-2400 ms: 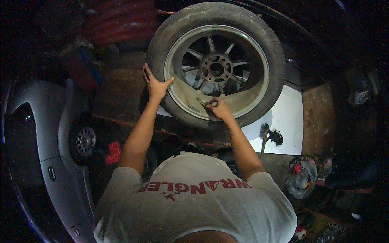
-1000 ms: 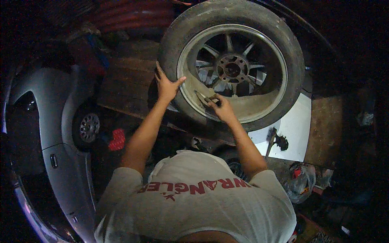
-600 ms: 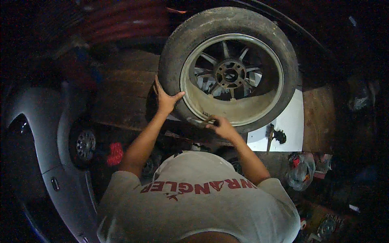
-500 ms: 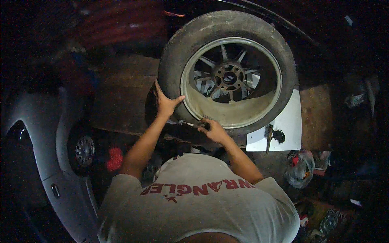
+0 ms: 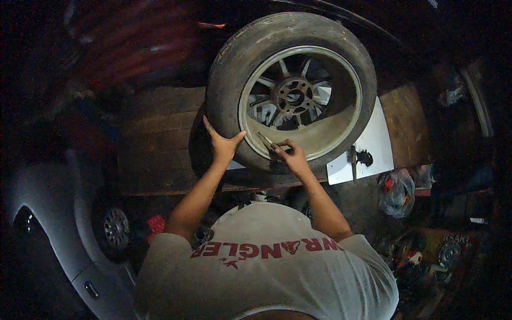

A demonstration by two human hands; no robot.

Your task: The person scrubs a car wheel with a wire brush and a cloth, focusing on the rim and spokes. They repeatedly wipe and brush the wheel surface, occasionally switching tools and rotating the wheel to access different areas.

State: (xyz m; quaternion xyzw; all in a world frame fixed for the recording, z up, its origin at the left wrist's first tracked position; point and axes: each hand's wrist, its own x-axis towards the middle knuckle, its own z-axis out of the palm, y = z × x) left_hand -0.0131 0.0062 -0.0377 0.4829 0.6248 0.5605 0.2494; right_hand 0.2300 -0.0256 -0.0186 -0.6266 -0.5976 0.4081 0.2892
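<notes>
A wheel with a worn tire (image 5: 226, 90) and a metal multi-spoke rim (image 5: 325, 129) lies on a wooden bench, its inner barrel facing up. My left hand (image 5: 224, 145) rests on the tire's near left side, fingers and thumb spread, the thumb reaching the rim's edge. In my right hand (image 5: 291, 154) is a slim pale tool (image 5: 265, 140), pinched between the fingers. It points up and left over the near inner wall of the rim. Its exact kind is too small to tell, and I cannot tell if its tip touches the metal.
Right of the wheel, a white sheet (image 5: 377, 125) bears a black smear (image 5: 365, 158) and a dark flat tool (image 5: 353, 162). The wooden bench (image 5: 154, 144) extends left. A clear plastic bag (image 5: 397, 194) sits below at right; a grey car (image 5: 58, 213) stands at left.
My right hand has moved up, bringing the tool from outside the tire's near edge to over the rim's inside. My left hand stays on the tire. The view has shifted slightly.
</notes>
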